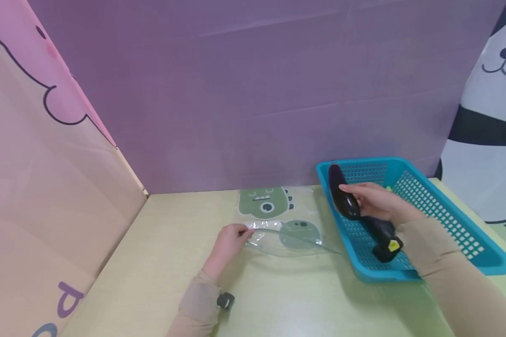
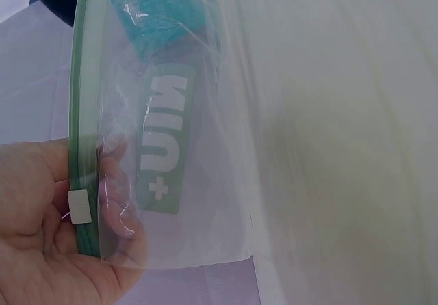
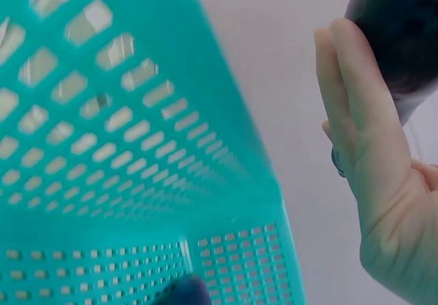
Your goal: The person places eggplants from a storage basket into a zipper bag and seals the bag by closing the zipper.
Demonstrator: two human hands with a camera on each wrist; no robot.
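On the clear slider zip bag, a green label carries pale block capitals lying sideways, seemingly U, I and N, beside a plus sign; their reading direction is uncertain. The printed left wall cloth shows a tilted purple letter, d or p, and a cut-off blue-grey rounded one. A yellow sticker on the right wrist's black device has a mark too small to read.

Table: far edge adjoins a purple backdrop. Clear bag, printed with green cartoon figures, extends inward from the far edge; left hand pinches its near edge at the left end. Teal basket occupies the far right corner; right hand grips an eggplant at its left side.
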